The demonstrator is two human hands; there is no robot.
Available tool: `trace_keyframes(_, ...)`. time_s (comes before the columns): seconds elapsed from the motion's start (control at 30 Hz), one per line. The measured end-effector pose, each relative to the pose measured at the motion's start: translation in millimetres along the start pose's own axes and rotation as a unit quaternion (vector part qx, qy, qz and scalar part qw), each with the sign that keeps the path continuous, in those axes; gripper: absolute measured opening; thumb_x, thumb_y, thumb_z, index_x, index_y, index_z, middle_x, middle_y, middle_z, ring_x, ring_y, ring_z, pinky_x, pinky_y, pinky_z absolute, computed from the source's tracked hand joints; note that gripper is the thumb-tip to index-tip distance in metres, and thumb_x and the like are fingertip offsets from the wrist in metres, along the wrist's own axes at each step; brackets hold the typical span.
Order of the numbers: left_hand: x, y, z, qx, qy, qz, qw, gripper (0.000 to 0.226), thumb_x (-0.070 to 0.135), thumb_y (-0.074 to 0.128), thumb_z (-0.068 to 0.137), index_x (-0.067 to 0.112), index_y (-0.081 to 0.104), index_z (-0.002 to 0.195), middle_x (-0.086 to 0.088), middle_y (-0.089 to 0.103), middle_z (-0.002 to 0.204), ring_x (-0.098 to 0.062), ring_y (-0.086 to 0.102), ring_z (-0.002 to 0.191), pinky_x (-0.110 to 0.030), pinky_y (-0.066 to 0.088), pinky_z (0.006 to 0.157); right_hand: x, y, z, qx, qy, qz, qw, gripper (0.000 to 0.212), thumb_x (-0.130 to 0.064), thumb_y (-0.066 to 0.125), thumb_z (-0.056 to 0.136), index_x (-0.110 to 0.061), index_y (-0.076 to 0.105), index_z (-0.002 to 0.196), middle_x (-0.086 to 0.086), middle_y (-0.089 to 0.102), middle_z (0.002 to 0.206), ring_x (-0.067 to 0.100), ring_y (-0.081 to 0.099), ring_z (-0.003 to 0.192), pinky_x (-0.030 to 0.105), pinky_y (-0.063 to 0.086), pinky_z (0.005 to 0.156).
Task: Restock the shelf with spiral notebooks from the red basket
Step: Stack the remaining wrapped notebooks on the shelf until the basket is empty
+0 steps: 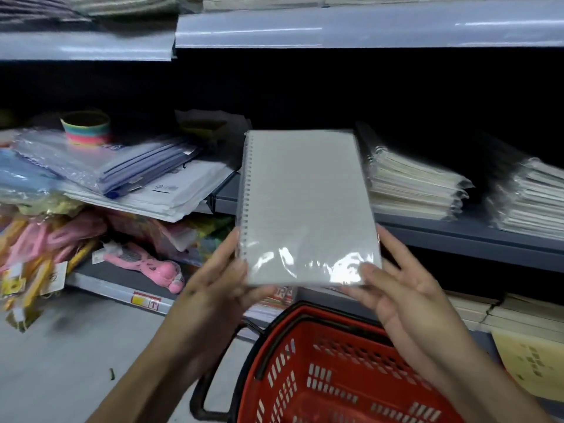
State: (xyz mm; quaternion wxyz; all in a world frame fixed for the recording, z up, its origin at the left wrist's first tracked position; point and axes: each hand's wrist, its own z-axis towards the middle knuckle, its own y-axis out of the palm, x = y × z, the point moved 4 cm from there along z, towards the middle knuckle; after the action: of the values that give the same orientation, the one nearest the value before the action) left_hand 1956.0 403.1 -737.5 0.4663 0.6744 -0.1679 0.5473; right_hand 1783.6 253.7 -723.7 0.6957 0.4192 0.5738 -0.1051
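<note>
A grey spiral notebook [306,206] in clear plastic wrap is held upright in front of the middle shelf [457,236], its wire binding on the left. My left hand [213,288] grips its lower left corner. My right hand [396,288] holds the lower right corner, thumb on the cover. Below the hands sits the red basket [335,377], its inside looking bare where it shows. Two stacks of wrapped notebooks [415,184] [531,206] lie on the shelf to the right of the held one.
Left on the shelf lie plastic folders [122,166], a rainbow-coloured ring [87,128] and envelopes. Below them are pink toys [146,261] and yellow packets. Lower right holds more paper stacks [503,312] and a yellow sheet [531,361]. An upper shelf edge [335,29] runs overhead.
</note>
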Motion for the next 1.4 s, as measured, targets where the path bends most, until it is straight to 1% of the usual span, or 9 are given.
trace_keyframes(0.1, 8, -10, 54, -0.016, -0.016, -0.009, 1.000, 0.045, 0.009, 0.039, 0.105, 0.025, 0.044, 0.147, 0.004, 0.060, 0.141, -0.005, 0.065, 0.117, -0.015, 0.056, 0.080, -7, 12, 46, -0.006, 0.006, 0.033, 0.999, 0.058, 0.005, 0.051, 0.097, -0.025, 0.044, 0.147, 0.009, 0.073, 0.123, 0.027, 0.071, 0.111, 0.040, 0.059, 0.089)
trace_keyframes(0.3, 21, -22, 110, 0.089, 0.016, -0.051, 0.995, 0.042, 0.014, 0.051, 0.103, 0.015, 0.047, 0.144, -0.008, 0.057, 0.142, -0.019, 0.065, 0.119, -0.025, 0.057, 0.086, 3, 16, 109, 0.038, 0.034, 0.072, 0.996, 0.054, 0.004, 0.057, 0.096, -0.009, 0.043, 0.146, 0.015, 0.070, 0.124, 0.028, 0.074, 0.103, 0.041, 0.061, 0.086)
trace_keyframes(0.4, 18, -16, 93, 0.179, 0.055, 0.020, 0.982, 0.037, 0.016, 0.061, 0.097, 0.015, 0.055, 0.134, -0.009, 0.069, 0.122, -0.020, 0.073, 0.106, -0.030, 0.051, 0.093, 6, 17, 102, 0.068, -0.013, 0.020, 0.997, 0.055, -0.005, 0.068, 0.092, -0.007, 0.044, 0.141, 0.017, 0.070, 0.120, 0.033, 0.075, 0.098, 0.044, 0.059, 0.091)
trace_keyframes(0.57, 13, -12, 88, 0.245, 0.157, 0.105, 0.951, 0.026, 0.009, 0.070, 0.091, 0.013, 0.065, 0.116, -0.011, 0.073, 0.102, -0.022, 0.074, 0.092, -0.025, 0.060, 0.074, 13, 15, 89, 0.141, -0.087, -0.052, 0.985, 0.052, -0.010, 0.078, 0.084, -0.011, 0.055, 0.131, 0.012, 0.077, 0.099, 0.028, 0.077, 0.086, 0.040, 0.059, 0.088)
trace_keyframes(0.7, 16, -12, 112, 0.293, 0.163, 0.145, 0.931, 0.022, 0.022, 0.076, 0.087, 0.026, 0.071, 0.108, 0.005, 0.072, 0.097, -0.010, 0.070, 0.081, -0.019, 0.056, 0.060, 14, 20, 108, 0.204, -0.137, -0.076, 0.966, 0.046, -0.015, 0.080, 0.084, -0.010, 0.061, 0.126, 0.012, 0.076, 0.076, 0.025, 0.076, 0.068, 0.034, 0.062, 0.067)
trace_keyframes(0.9, 15, -5, 164, 0.310, 0.145, 0.143, 0.929, 0.031, 0.034, 0.073, 0.087, 0.033, 0.066, 0.117, 0.007, 0.059, 0.081, -0.013, 0.061, 0.080, -0.053, 0.054, 0.096, 18, 30, 153, 0.259, -0.150, -0.094, 0.949, 0.057, -0.023, 0.078, 0.087, -0.013, 0.057, 0.140, 0.011, 0.067, 0.064, 0.024, 0.064, 0.051, 0.030, 0.057, 0.046)
trace_keyframes(1.2, 15, -1, 158, 0.251, 0.135, 0.172, 0.943, 0.056, 0.032, 0.071, 0.090, 0.030, 0.051, 0.142, 0.009, 0.058, 0.077, -0.018, 0.066, 0.100, -0.051, 0.046, 0.108, 14, 28, 153, 0.236, -0.135, -0.149, 0.951, 0.066, -0.030, 0.074, 0.091, -0.020, 0.045, 0.150, 0.008, 0.071, 0.068, 0.028, 0.071, 0.057, 0.040, 0.063, 0.059)
trace_keyframes(1.33, 21, 8, 128, 0.226, 0.144, 0.178, 0.947, 0.048, 0.028, 0.071, 0.092, 0.028, 0.057, 0.137, 0.003, 0.058, 0.078, -0.005, 0.057, 0.061, -0.023, 0.055, 0.069, 10, 26, 120, 0.194, -0.120, -0.177, 0.957, 0.065, -0.035, 0.073, 0.091, -0.024, 0.045, 0.148, 0.006, 0.074, 0.071, 0.030, 0.072, 0.061, 0.042, 0.063, 0.062)
trace_keyframes(1.4, 18, 14, 105, 0.217, 0.137, 0.199, 0.946, 0.042, 0.027, 0.071, 0.092, 0.028, 0.060, 0.132, 0.001, 0.057, 0.077, -0.006, 0.055, 0.061, -0.018, 0.051, 0.056, 7, 19, 94, 0.176, -0.102, -0.204, 0.958, 0.060, -0.038, 0.072, 0.091, -0.025, 0.049, 0.145, 0.007, 0.075, 0.076, 0.031, 0.073, 0.064, 0.040, 0.064, 0.063)
